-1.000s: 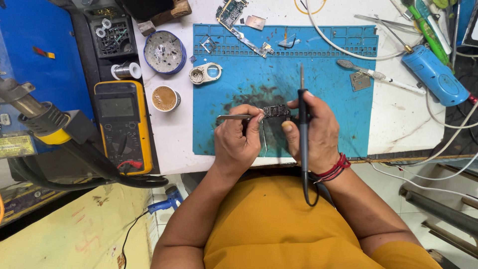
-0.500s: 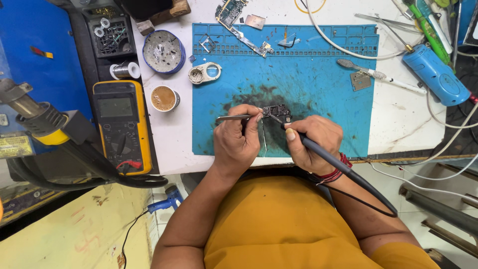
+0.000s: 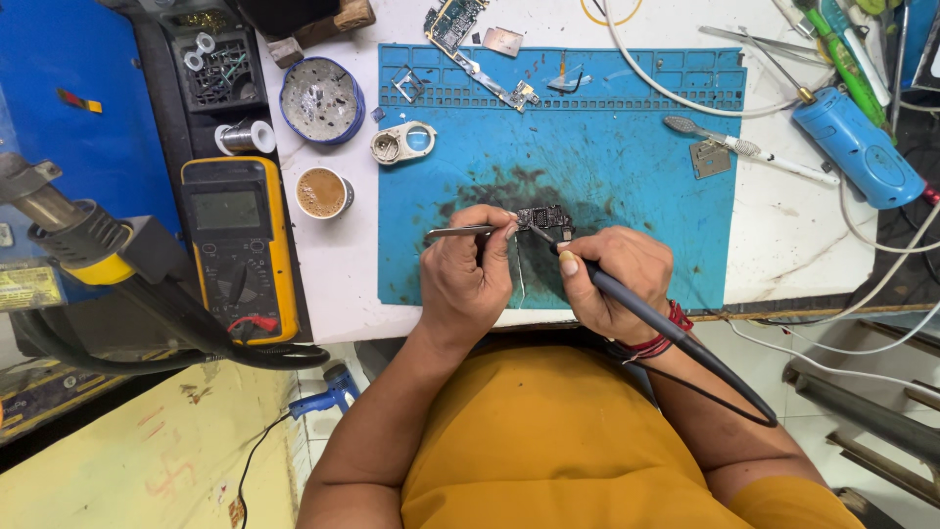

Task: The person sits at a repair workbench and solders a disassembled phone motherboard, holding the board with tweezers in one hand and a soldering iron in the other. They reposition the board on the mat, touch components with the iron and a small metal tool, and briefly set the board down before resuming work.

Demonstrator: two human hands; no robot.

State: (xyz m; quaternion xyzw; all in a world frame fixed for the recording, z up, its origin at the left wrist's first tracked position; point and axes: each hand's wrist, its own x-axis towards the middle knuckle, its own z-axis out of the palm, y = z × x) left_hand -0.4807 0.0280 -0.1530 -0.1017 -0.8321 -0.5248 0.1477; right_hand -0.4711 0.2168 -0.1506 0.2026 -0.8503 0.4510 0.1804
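Near the front edge of a blue mat on a white desk lies a small dark circuit board, resting on a sooty black patch of the mat. Both hands work at it. Left hand is clenched around thin metal tweezers, whose tips reach the board's left edge. Right hand grasps a black soldering iron like a pen, fingers closed on the handle, its tip touching the board from the right; the handle and cord run back past a red wrist thread toward the person's body. The person wears an orange shirt.

Further out on the mat, near its far edge, sit a long stripped phone board and small metal parts. Left of the mat stand a small cup of brown paste, a round blue tin and a solder spool. Beyond them lies a yellow multimeter, and a hot-air gun hangs at far left. Right of the mat lie a blue handheld tool, a brush and white cables.
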